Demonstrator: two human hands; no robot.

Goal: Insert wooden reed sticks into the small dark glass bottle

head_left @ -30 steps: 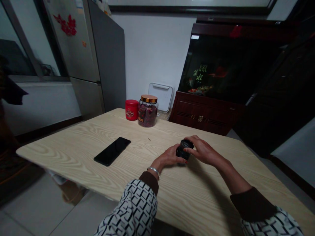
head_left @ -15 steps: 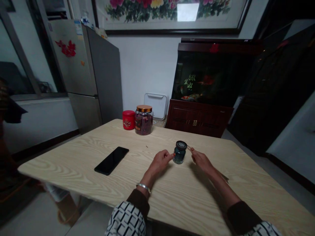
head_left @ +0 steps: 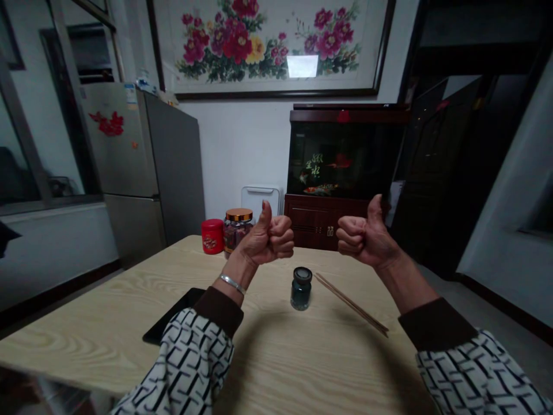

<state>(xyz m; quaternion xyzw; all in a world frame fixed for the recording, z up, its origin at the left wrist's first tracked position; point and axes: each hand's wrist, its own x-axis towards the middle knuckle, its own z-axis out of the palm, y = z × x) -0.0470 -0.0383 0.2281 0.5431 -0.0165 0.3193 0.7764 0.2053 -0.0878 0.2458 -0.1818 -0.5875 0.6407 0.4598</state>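
My left hand (head_left: 272,235) is raised above the table with its fingers curled into a fist and the thumb pointing up. Mirroring it, my right hand (head_left: 365,235) makes the same thumbs-up at the right. Nothing shows in either hand. Below and between them a small dark glass jar (head_left: 300,293) with a dark round lid (head_left: 302,275) stands upright on the table. Several thin brown sticks (head_left: 352,304) lie on the tabletop to the right of the jar, their far ends close to it.
The wooden table (head_left: 276,369) bears a red canister (head_left: 212,237) and a copper-lidded jar (head_left: 235,233), partly hidden behind my left hand. A black phone (head_left: 173,317) lies at the left, partly under my sleeve. Beyond stand a fish tank (head_left: 345,155) and a fridge (head_left: 179,173).
Both hands have left the jar and the sticks and risen into thumbs-up fists. The sticks now lie on the table. My view has tilted upward.
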